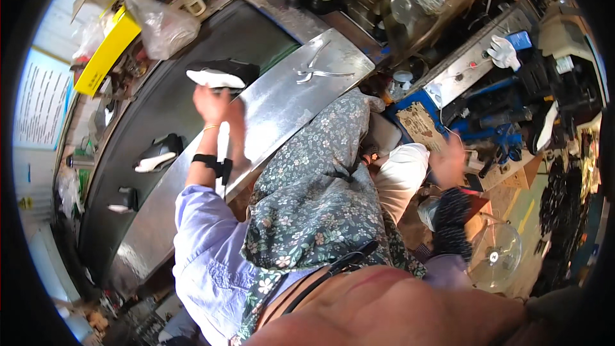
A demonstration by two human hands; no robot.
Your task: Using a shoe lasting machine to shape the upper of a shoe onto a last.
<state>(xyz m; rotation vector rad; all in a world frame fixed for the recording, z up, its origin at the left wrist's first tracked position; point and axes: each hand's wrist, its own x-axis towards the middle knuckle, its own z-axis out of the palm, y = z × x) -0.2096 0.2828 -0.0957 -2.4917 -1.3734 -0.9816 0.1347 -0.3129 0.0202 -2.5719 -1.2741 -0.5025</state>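
My left hand (pixel 214 106) reaches over the dark conveyor belt (pixel 150 93), its fingers closed at the white edge of a black-and-white shoe (pixel 221 77). Part of the grip is hidden behind the hand. Two more shoes, one black and white (pixel 160 154) and a smaller-looking one (pixel 126 200), sit farther down the belt. Beside the belt, metal pliers (pixel 315 75) with spread handles lie on a shiny metal tabletop (pixel 275 106). My right hand (pixel 447 161) is raised at the right, near a blue-framed machine (pixel 419 122); motion smears its fingers.
A yellow box (pixel 107 51) and a clear plastic bag (pixel 160 25) stand along the belt's far side. Blue-and-black machinery (pixel 500 122) fills the right, with another black-and-white shoe (pixel 546 127) by it. A round fan (pixel 494 256) stands low at the right.
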